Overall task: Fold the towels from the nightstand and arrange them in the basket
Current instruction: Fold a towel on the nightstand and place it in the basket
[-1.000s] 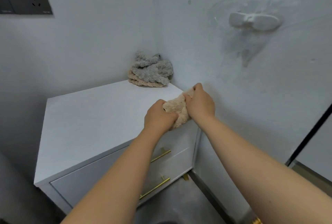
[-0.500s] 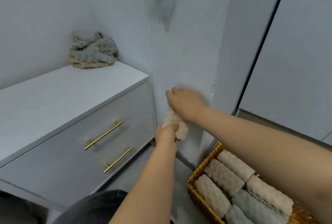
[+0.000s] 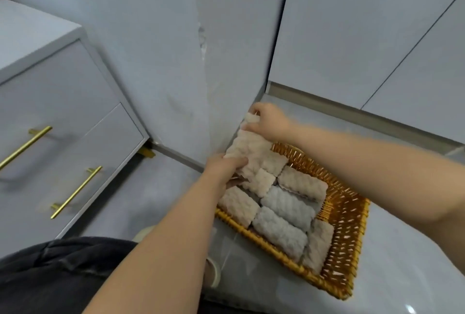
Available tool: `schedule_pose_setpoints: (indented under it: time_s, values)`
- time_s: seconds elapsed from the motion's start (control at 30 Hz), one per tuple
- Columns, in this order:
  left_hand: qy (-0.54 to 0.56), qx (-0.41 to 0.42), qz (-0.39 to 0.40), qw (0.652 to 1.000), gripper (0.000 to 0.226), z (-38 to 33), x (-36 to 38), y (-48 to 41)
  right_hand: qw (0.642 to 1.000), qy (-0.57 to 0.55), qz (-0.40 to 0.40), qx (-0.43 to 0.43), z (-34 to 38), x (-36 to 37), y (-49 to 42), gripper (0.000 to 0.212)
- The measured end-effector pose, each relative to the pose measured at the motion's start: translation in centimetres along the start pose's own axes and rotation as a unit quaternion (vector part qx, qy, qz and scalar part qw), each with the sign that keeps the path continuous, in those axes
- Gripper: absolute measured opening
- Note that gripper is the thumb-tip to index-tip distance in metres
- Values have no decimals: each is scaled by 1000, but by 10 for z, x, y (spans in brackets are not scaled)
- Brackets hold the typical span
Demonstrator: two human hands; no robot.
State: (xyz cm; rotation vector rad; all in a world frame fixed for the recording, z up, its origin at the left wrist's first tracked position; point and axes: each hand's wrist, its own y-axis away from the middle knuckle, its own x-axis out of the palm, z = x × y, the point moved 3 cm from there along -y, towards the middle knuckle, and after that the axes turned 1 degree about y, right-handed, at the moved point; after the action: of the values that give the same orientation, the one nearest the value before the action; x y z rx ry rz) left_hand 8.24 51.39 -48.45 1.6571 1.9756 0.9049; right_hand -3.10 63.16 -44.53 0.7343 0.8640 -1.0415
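Turns from nightstand [image 3: 50,92], now at frame left, down to basket [image 3: 352,215] at lower right, already holding rolled towels [image 3: 286,205]. Brings beige towel [image 3: 247,149] over its upper-left corner, not yet laid in. Grips cloth top with right hand [image 3: 270,118], bottom with left hand [image 3: 222,166], fingers curled.

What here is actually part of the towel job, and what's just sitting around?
Part of the job:
- beige towel, gripped by the left hand and right hand
- rolled towels already in the wicker basket
- nightstand

Just there:
- brass drawer handles
- grey cupboard doors
- the person's dark trousers
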Motion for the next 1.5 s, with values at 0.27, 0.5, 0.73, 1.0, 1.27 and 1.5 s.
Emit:
schedule_pose_setpoints:
  time_s: [0.27, 0.5, 0.73, 1.0, 1.27, 1.5]
  values:
    - [97, 15, 26, 995, 28, 13, 33, -17, 693, -639, 175, 284, -79, 19, 25, 55]
    - [121, 18, -34, 992, 28, 28, 54, -21, 593, -743, 138, 278, -97, 45, 55, 52]
    - [-42, -60, 75, 994, 33, 44, 65, -15, 760, -508, 19, 405, -118, 43, 63, 9]
    - [-165, -68, 98, 979, 34, 46, 65, -12, 773, -356, 83, 518, -187, 46, 123, 22]
    - [-207, -61, 111, 970, 32, 48, 60, -13, 882, 60, 133, 448, -205, 50, 142, 36]
    - [-220, -65, 106, 968, 37, 49, 53, -18, 890, 105, 105, 432, -212, 60, 146, 30]
